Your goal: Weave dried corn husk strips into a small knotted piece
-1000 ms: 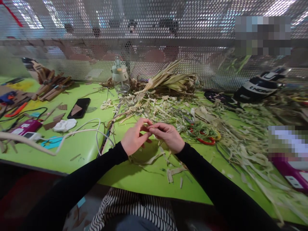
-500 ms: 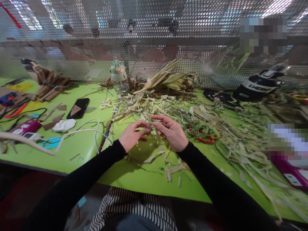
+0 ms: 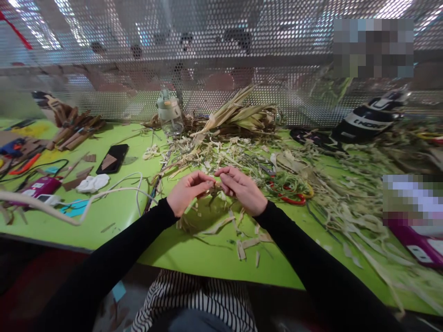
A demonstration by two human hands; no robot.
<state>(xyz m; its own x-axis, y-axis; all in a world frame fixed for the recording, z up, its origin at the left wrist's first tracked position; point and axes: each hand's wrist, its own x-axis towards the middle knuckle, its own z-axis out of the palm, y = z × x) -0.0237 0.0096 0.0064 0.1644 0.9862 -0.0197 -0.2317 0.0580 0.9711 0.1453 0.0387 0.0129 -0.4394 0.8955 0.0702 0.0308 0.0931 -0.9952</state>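
Observation:
My left hand (image 3: 188, 191) is closed in a pinch over the green table, thumb against forefinger. Facing it, my right hand (image 3: 244, 190) has its fingers curled together in a similar pinch. A small pale strip of dry husk (image 3: 216, 186) shows between the fingertips of both hands; its ends are partly hidden. Below them lie a few cut husk scraps (image 3: 240, 249). Just beyond the fingers spreads a heap of husk shreds (image 3: 221, 150). Red-handled scissors (image 3: 294, 199) lie right of my right hand, partly under a tangle of green fibres (image 3: 289, 185).
A bundle of dried corn husks (image 3: 238, 113) lies at the back, with a clear bottle (image 3: 169, 113) beside it. To the left are a phone (image 3: 112, 159), a white cable (image 3: 114, 188) and a purple power strip (image 3: 43, 188). Long husk strips (image 3: 356, 230) and a black bottle (image 3: 363, 122) occupy the right.
Both hands have shifted slightly left and their fingers have turned a little around the small strip. The view has moved slightly; the table's things lie as before.

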